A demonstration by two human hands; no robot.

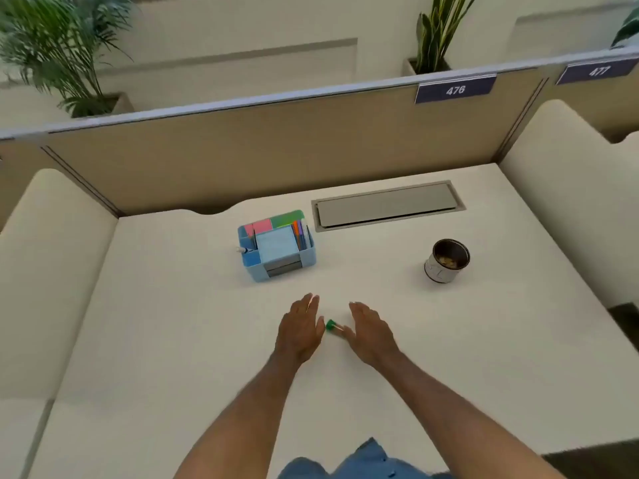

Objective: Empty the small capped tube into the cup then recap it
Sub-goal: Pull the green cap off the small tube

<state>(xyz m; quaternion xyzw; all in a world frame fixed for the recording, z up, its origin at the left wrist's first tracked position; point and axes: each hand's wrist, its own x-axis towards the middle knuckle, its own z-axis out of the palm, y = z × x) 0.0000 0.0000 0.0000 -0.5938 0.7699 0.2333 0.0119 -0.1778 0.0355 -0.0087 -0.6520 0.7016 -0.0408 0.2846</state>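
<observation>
A small tube with a green cap [332, 326] lies on the white table between my two hands, its clear body partly hidden by my right thumb. My left hand [300, 328] rests flat just left of the cap, fingers stretched out. On the other side, my right hand [371, 331] lies flat as well, its thumb touching or nearly touching the tube; I cannot tell which. Neither hand grips anything. Far off to the right stands the cup [446, 260], a white cylinder with a dark inside and some yellowish bits at its bottom.
A blue desk organizer [276, 245] with sticky notes and pens stands behind my hands. A grey cable hatch [387, 205] is set into the table at the back. Padded side walls flank the table, and a beige partition closes the far edge.
</observation>
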